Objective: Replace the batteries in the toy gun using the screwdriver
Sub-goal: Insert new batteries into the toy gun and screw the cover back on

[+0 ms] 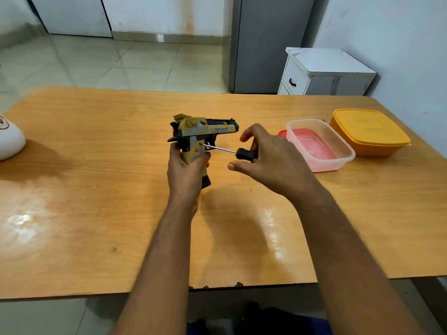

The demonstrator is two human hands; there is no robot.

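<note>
Left hand [187, 166] gripped the toy gun [202, 135] upright over the worktop [96, 213]; right hand [271, 155] held the screwdriver [232, 152], tip at the grip.

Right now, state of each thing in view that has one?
toy gun: upright, gripped by left hand, off the table.
screwdriver: tip at the grip's screw hole, handle in right hand.
clear container: open, on a red lid.
orange container: lid on.
white drawer unit: drawer shut.

Upright camouflage toy gun [202, 131], screwdriver [232, 152] tip in its grip.
</note>
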